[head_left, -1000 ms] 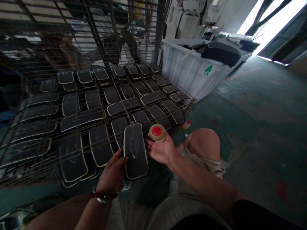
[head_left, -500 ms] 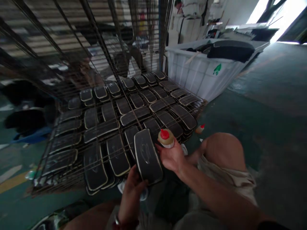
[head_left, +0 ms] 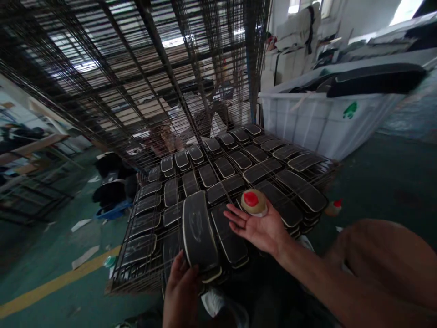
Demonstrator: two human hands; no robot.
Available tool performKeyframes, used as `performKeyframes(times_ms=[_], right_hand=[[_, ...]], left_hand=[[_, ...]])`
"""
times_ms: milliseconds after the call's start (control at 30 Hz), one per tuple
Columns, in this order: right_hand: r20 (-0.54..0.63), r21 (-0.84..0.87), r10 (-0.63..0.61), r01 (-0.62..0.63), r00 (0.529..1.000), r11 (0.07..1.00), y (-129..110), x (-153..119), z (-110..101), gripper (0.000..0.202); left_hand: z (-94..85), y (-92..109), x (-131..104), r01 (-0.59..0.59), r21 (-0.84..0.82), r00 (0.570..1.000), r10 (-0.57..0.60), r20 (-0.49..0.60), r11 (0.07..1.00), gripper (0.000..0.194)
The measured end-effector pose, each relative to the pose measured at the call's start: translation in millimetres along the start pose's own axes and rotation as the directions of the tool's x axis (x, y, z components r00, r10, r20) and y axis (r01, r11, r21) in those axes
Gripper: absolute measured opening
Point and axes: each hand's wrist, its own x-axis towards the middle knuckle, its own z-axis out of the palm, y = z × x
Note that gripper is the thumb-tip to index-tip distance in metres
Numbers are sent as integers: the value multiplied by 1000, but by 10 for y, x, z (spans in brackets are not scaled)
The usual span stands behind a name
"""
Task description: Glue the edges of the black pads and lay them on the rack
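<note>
My left hand (head_left: 181, 278) is closed on the lower left corner of a dark curved panel (head_left: 200, 234) with a pale edge and a faint chalky mark. That panel is tilted over other panels near the front of the wire rack. My right hand (head_left: 262, 230) is palm up with its fingers stretched out. A squeeze bottle (head_left: 256, 202) with a red cap and tan contents is held at its thumb side. Stacks of similar dark panels (head_left: 302, 189) lie in rows on the wire rack (head_left: 129, 286).
A white bin (head_left: 300, 116) with dark pieces stands behind the rack at right. Another red-capped bottle (head_left: 334, 207) is on the floor beside the rack. A blue tray (head_left: 114, 210) with black items lies at left, near a yellow floor line (head_left: 58, 287).
My left hand has brought the panel leftward over the stack at the front. My right hand has come away from the panel with the bottle. The view has swung left.
</note>
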Motion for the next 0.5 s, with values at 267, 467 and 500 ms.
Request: performKeyframes(times_ms=[267,467,500], right_hand=[[-173,-148,-293,269,940,952,-976,159,-130,39],[-492,-244,-565,519,662,819,-1374,327,-218,47],[-571,-192,-570,579,591,793,-1387,369,-216,42]], left_hand=[[-284,1600,1644,-192,124,950,216,-225,974,47],[-305,2050,2902,-214,192,924,263,-279,958,33],[-291,2092,3069,-218,204,925,269,-270,954,30]])
